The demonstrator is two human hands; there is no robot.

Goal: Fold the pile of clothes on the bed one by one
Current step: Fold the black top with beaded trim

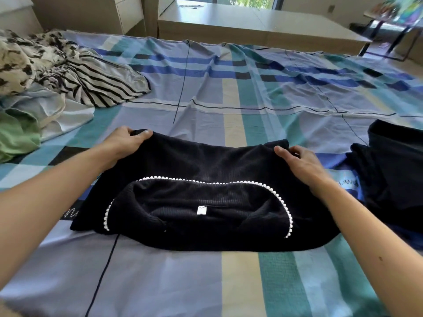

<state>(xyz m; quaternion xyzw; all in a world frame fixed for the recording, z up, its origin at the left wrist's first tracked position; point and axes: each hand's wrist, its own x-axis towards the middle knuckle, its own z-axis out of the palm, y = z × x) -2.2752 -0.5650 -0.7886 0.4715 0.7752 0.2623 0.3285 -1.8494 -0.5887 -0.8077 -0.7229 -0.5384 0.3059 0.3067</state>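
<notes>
A black knit top (206, 165) with a white pearl-trimmed neckline lies flat on the bed in front of me, neckline toward me. My left hand (124, 143) pinches its far left corner, thumb on top. My right hand (299, 160) grips the far right corner. At the left sits the pile of clothes (45, 72): a black-and-white patterned piece, a striped one, a pale one and a green one.
The bed has a blue, teal and cream checked sheet (229, 99). Another black garment (396, 170) lies at the right edge. Beyond the bed stand a low cream bench (251, 24), a cabinet (114, 12) and a dark-legged table (393, 26).
</notes>
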